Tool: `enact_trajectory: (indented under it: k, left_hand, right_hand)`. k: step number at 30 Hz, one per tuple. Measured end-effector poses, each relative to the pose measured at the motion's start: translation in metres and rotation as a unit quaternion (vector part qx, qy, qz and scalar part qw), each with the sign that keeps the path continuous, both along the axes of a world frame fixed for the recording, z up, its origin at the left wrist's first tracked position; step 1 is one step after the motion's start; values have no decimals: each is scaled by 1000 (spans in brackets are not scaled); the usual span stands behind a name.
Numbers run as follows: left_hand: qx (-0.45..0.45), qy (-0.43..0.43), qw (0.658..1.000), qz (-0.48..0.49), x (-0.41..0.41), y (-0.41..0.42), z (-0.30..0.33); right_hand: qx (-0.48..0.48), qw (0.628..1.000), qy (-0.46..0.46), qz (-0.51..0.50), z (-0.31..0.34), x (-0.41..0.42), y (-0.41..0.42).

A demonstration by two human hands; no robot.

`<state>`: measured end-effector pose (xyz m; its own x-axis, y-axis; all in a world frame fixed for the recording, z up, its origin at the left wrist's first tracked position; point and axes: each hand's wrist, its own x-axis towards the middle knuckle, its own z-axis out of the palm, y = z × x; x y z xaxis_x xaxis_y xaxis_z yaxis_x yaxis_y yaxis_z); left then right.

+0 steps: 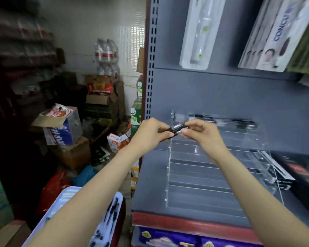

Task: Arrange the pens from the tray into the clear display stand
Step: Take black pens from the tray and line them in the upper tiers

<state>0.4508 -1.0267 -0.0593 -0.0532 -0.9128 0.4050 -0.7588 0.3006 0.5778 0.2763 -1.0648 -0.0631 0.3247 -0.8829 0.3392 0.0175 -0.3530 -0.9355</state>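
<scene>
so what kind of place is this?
Probably a small shop with its stock area beside it. A grey retail shelf unit carries packaged goods and a clear display stand; cardboard boxes and shrink-wrapped bottled water are piled on the left.

"CONCU" on white box [278, 31]

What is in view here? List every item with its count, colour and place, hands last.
pens in hand: a few, black, held between both hands in front of the stand's top tier
clear display stand: one, transparent, on the grey shelf
pens in stand: a row, black, top tier; count blurred
tray: one, white, lower left, loose black pens in it
cardboard boxes: several, brown, floor left
water bottles: a pack, clear, back wall
left hand: grips the pens
right hand: pinches the pens
</scene>
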Motion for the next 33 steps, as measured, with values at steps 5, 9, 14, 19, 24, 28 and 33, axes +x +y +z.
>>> enact_trajectory:
  k: [5,9,14,19,24,28,33]
  left_hand:
    - [-78,-6,992,96,-9,-8,-4]
    - [-75,22,992,99,-13,-10,-9]
    - [-67,18,992,104,-18,-11,-8]
    - [-64,22,993,99,-20,-7,-7]
    - [-52,53,994,86,-26,-6,-14]
    - [-53,44,995,68,-32,-12,-18]
    - [-43,17,998,49,-39,-16,-14]
  right_hand:
    - [-6,993,-53,-105,1,-48,-30]
    - [-4,986,-44,-159,-8,-70,-57]
    - [6,983,60,-172,-18,-72,-77]
    - [-90,934,289,-190,-15,-72,-87]
    - [-68,910,378,-155,-8,-75,-96]
    - [-40,909,397,-121,1,-78,-104]
    - [-27,904,415,-95,1,-76,-112]
